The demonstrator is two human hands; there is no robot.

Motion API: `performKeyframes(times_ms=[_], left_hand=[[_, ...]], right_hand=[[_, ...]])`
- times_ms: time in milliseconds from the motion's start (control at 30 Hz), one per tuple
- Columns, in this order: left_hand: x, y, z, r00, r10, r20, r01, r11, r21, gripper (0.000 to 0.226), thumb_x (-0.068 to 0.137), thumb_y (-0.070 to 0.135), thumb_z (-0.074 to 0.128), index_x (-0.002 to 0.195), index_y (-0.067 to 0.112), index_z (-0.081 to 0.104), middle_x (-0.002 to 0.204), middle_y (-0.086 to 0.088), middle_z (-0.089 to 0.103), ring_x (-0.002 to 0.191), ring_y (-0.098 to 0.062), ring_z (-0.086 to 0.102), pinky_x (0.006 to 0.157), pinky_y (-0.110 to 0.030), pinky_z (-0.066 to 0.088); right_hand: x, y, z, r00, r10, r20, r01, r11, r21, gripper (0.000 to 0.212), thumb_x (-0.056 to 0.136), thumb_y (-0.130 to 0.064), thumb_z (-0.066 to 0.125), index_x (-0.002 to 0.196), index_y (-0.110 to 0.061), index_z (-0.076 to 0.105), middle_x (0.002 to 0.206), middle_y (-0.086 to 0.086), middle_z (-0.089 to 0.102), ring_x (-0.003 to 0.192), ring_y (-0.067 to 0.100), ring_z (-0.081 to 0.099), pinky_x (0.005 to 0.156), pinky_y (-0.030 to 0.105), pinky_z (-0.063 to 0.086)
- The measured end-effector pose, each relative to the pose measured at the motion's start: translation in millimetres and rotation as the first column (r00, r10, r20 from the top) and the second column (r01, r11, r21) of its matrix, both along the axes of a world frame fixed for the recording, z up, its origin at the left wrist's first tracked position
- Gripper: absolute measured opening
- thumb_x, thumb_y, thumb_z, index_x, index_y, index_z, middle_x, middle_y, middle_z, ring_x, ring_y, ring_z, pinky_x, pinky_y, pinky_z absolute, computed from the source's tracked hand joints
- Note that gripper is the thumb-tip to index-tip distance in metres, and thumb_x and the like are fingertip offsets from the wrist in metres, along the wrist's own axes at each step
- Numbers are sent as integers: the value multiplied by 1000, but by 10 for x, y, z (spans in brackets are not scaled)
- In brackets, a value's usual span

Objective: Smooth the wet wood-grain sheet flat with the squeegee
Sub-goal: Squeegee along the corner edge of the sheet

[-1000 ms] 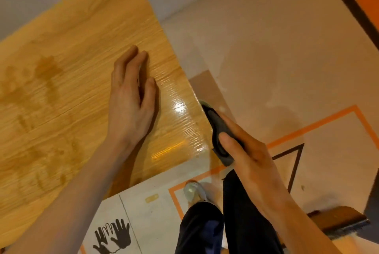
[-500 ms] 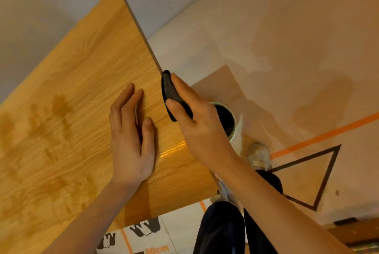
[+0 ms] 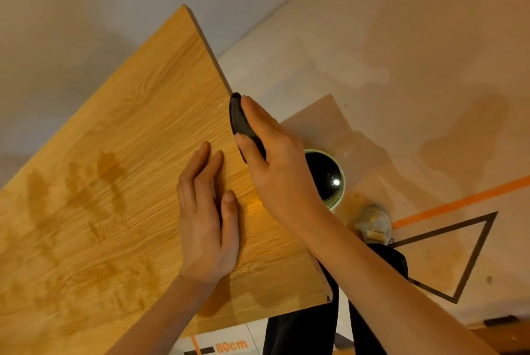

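The smoothing step looks under way: the right hand [image 3: 275, 165] grips the dark squeegee [image 3: 242, 125] at the right edge of the wood-grain sheet [image 3: 120, 171]; the left hand [image 3: 206, 220] presses flat, fingers straight, just beside it; next, probably a firm, even stroke.

Sheet: yellow-brown wood-grain sheet [image 3: 137, 154], smooth, with fine printed lines; dark wet patches on its left part, a small shiny spot by its right edge.
Squeegee: black squeegee [image 3: 241, 122], dull and a bit rough-looking.
Bowl: pale green round bowl [image 3: 339, 179] right of the sheet, glossy.
Floor: beige floor [image 3: 401, 53], matt, with wet marks.
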State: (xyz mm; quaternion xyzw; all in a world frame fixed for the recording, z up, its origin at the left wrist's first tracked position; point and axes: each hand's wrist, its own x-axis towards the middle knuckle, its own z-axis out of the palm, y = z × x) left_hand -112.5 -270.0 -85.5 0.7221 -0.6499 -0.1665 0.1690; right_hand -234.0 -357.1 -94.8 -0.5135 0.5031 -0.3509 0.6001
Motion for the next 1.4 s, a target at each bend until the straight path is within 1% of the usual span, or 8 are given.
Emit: performKeyframes(times_ms=[267,500,667,867,1000,1100,1267,1400], left_hand=[[2,4,17,1000,5,-7,-5,1000,2,47,104,20,38,149,8,39,160,-9,30,150,-26,31,116,-52,36],[-2,-1,8,1000,23,11,-24,1000,21,47,106,31,36,151,16,37,161,-1,29,151,-20,29,116,-49,38],[89,-41,190,956,107,-273,-95,994,57,47,107,35,33,150,15,41,160,4,30,151,-10,27,120,-21,27],[867,-526,153,984,110,-137,-114,993,-20,46,104,18,43,148,5,41,156,-4,28,150,-13,27,122,-33,28],[1314,-745,59,992,116,-39,-119,990,-70,47,105,21,42,148,2,40,156,-15,30,148,-18,28,122,-32,28],[1389,-753,-5,992,121,-19,-122,992,-38,51,106,27,38,151,3,37,158,-13,28,150,-22,28,121,-32,29],[1349,-758,-13,990,140,-30,-141,988,-61,52,105,23,40,150,0,36,157,-14,32,148,-24,31,116,-11,21],[1316,-753,0,987,156,-26,-157,986,-46,51,103,20,42,150,-1,37,157,-14,33,147,-26,32,115,-6,17]], right_hand=[[-402,942,91,996,-64,-63,66,998,22,53,98,-30,48,148,-27,34,151,-18,36,137,-5,33,107,17,38],[184,-388,0,999,-46,19,46,999,-5,46,99,-13,51,144,-14,42,141,-1,51,127,5,49,105,20,42],[26,-98,134,998,-36,46,29,990,135,49,98,-16,52,145,-24,40,142,-13,49,128,-6,44,105,15,39],[-199,313,273,999,-21,29,14,974,224,49,96,-14,51,142,-31,43,136,-26,49,125,-16,41,94,0,34],[208,-413,130,998,-24,-58,29,996,85,47,99,-14,51,145,-19,41,140,-7,52,125,1,49,101,9,39],[578,-1154,53,994,-17,-105,20,999,28,43,100,-13,48,143,-13,43,133,4,57,114,9,55,91,9,41],[781,-1489,52,989,-17,-149,11,999,-44,40,101,-11,47,141,-7,45,125,8,61,107,12,58,85,12,45],[441,-751,135,976,-50,-213,55,998,21,46,100,-20,49,145,-28,41,130,-10,59,109,1,59,88,12,47]])
